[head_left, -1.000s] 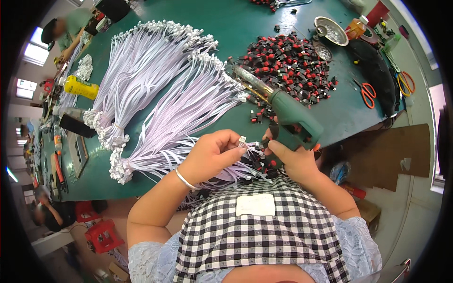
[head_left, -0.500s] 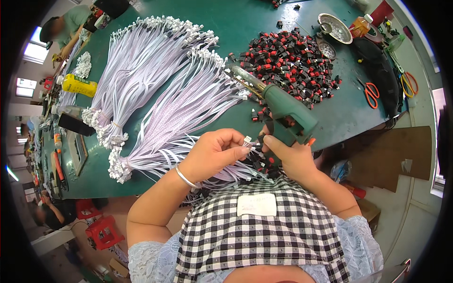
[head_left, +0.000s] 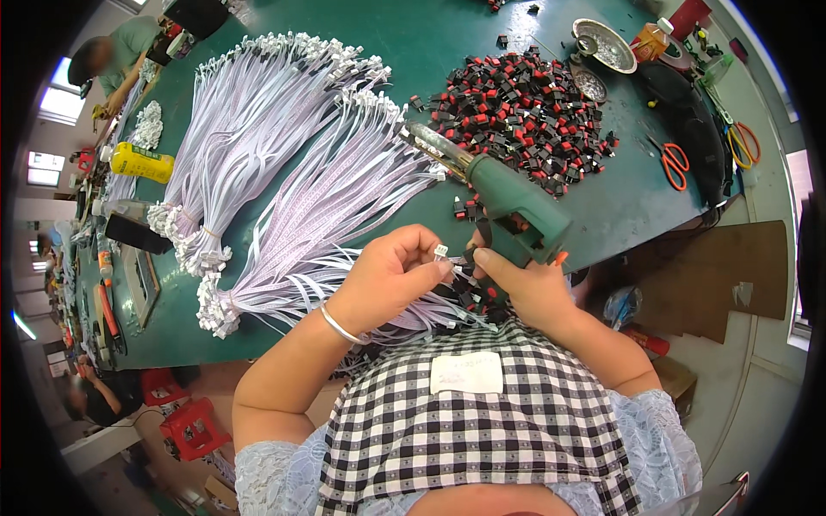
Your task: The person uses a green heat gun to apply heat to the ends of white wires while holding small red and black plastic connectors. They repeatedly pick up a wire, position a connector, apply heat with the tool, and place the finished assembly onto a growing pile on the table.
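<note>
My left hand [head_left: 383,279], with a silver bangle at its wrist, pinches a small white wire connector [head_left: 440,251] between thumb and fingers. Close beside it, my right hand [head_left: 532,291] is closed, thumb against forefinger, on a small black part [head_left: 470,254] whose kind is mostly hidden by the fingers. Just beyond my right hand lies a green gun-shaped tool [head_left: 520,206] with a metal nozzle, like a heat gun. Under both hands, loose white ribbon cables [head_left: 404,316] and some black and red switches [head_left: 490,292] lie near the checked apron.
Large bundles of white ribbon cables [head_left: 258,129] cover the table's left half. A heap of black and red rocker switches [head_left: 516,112] lies beyond the tool. Orange-handled scissors [head_left: 674,166], a metal dish [head_left: 605,45] and a yellow bottle [head_left: 142,162] stand around. Another person [head_left: 120,56] works far left.
Both hands stay close together and keep their pinch, with the white connector shifted slightly left and turned a little. The whole view has shifted slightly.
</note>
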A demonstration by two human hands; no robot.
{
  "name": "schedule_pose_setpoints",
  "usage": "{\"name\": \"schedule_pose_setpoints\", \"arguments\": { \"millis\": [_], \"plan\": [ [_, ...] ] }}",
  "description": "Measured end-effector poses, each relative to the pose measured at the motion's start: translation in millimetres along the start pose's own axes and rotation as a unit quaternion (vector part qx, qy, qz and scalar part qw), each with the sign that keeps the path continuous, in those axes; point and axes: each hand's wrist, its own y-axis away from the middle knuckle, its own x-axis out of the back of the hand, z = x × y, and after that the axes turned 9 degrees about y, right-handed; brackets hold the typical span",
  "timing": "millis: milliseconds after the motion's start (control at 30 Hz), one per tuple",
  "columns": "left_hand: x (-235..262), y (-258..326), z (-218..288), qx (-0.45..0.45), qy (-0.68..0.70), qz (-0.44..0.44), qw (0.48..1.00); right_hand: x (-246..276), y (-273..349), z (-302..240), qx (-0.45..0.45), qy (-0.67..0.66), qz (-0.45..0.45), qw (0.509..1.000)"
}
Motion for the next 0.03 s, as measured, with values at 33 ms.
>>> {"name": "schedule_pose_setpoints", "arguments": {
  "millis": [33],
  "plan": [
    [0.3, 1.0, 3.3, 0.010, -0.012, -0.004, 1.000, 0.1, -0.1, 0.2, 0.007, -0.007, -0.006, 1.000]
  ]
}}
